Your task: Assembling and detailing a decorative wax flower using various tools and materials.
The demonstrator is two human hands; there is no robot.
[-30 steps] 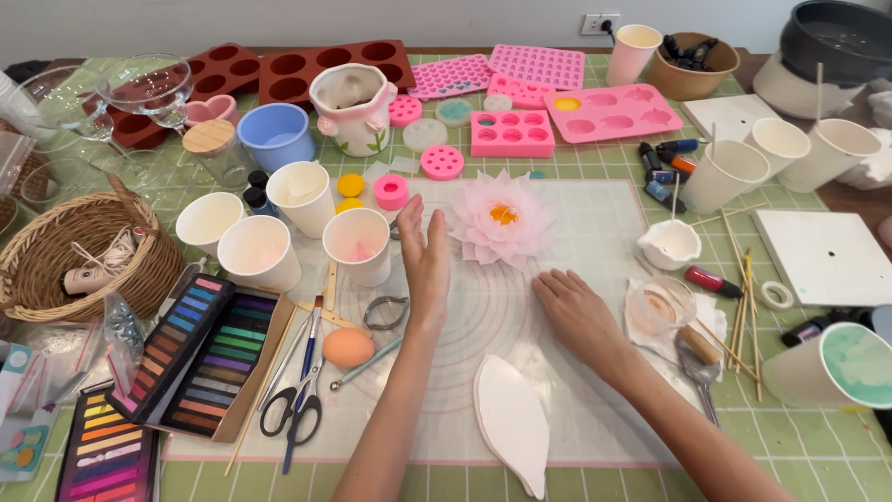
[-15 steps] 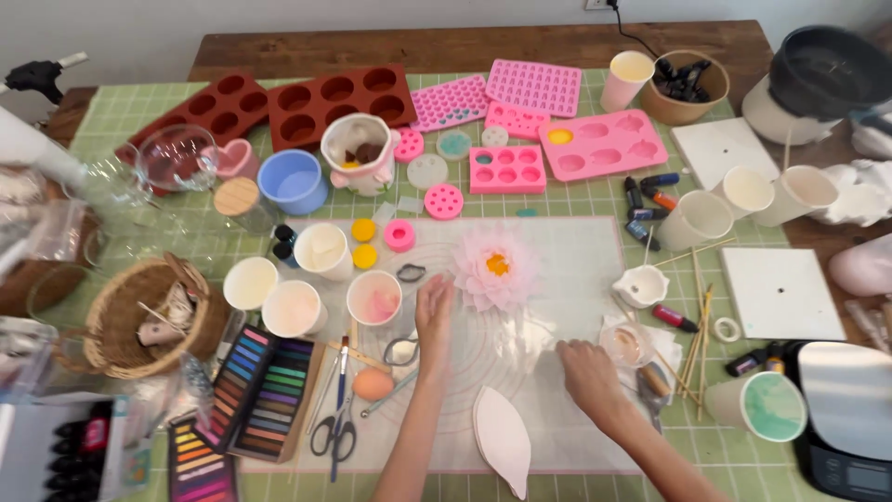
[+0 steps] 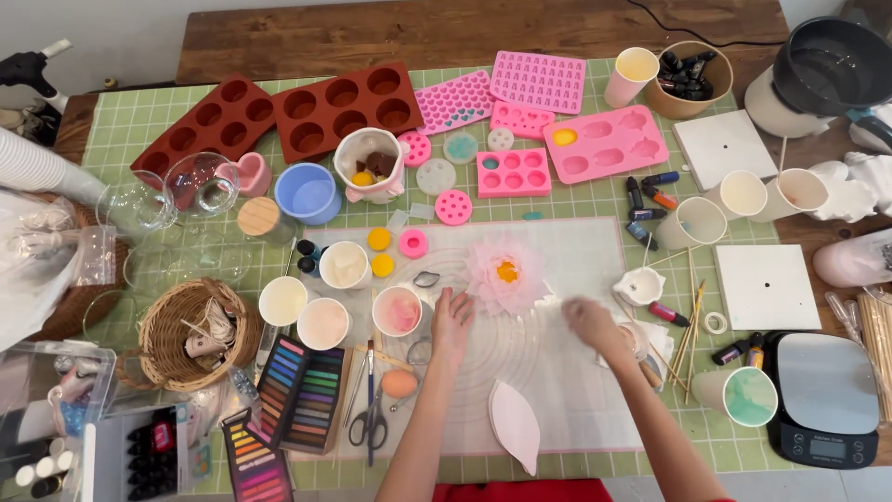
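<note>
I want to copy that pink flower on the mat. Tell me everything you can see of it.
The flower is pale pink with many thin, layered petals spread flat and open, and a yellow-orange centre. It looks soft and waxy or papery; which one is unclear. It lies face up on the translucent mat, toward its upper middle. The left hand rests flat on the mat just below and left of it, close by, but whether they touch is unclear.

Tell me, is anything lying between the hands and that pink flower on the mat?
Nothing visible. The left hand rests just beside the pink flower, and only bare mat separates the blurred right hand from it.
</note>
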